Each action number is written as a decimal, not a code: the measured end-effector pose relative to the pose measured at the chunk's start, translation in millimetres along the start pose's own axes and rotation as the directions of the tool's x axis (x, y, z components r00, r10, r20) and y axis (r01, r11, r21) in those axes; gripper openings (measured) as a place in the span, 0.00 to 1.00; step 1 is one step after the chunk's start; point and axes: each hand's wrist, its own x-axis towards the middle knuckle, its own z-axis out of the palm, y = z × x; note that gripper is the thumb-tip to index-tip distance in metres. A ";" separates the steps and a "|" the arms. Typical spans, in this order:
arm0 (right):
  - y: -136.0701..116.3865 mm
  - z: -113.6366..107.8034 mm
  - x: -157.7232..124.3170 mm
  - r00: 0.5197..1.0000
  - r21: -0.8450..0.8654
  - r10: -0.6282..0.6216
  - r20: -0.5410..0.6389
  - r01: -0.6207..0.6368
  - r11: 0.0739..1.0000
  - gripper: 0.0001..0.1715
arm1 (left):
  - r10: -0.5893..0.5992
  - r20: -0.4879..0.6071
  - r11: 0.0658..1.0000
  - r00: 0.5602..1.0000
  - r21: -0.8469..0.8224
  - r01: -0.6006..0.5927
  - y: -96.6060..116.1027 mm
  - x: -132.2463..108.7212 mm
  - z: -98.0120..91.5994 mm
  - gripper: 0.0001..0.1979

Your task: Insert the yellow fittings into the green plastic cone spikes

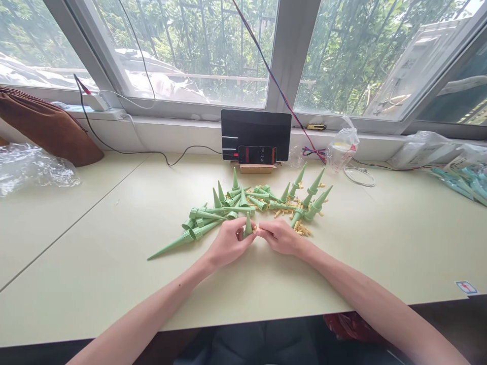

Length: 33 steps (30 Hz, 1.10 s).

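Bare forearms slant nearest me over the pale yellow tabletop, angled inward, probably so both hands can meet at one piece. My left hand is wrapped around a green, tapered plastic-looking cone, tip up, likely to steady it; my right hand bunches its fingertips right beside it, though whether they pinch anything I cannot tell. More green cones and small tan pegs lie just beyond, seemingly for easy reach.

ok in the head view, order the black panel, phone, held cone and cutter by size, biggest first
1. Black panel
2. Phone
Unranked: held cone and cutter look too alike; the cone is partly hidden.
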 end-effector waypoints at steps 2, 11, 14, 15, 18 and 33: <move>-0.7 0.0 -0.3 1.000 -0.008 0.004 0.002 -0.004 1.000 0.23 | 0.016 -0.005 1.000 1.000 0.015 -0.016 -0.4 0.2 0.4 0.11; -4.3 -1.8 2.6 0.998 -0.006 0.062 0.019 -0.062 0.998 0.23 | -0.143 0.102 0.976 0.985 -0.150 0.157 6.6 2.4 -5.3 0.12; -8.2 -3.5 3.7 0.996 0.010 0.091 0.020 -0.091 0.996 0.20 | -0.206 0.174 0.943 0.963 -0.226 0.242 7.4 3.1 -7.2 0.13; -9.5 -4.3 3.8 0.994 0.024 0.104 0.018 -0.104 0.994 0.18 | -0.217 0.194 0.933 0.957 -0.246 0.262 7.5 3.3 -7.7 0.13; -11.7 -6.3 3.5 0.994 0.048 0.113 0.014 -0.113 0.992 0.13 | -0.229 0.234 0.905 0.945 -0.307 0.295 8.0 3.8 -8.8 0.14; -3.7 -5.7 1.1 0.999 -0.015 -0.032 0.038 0.032 0.999 0.21 | -0.298 0.284 0.831 0.911 -0.392 0.394 10.2 5.3 -9.2 0.14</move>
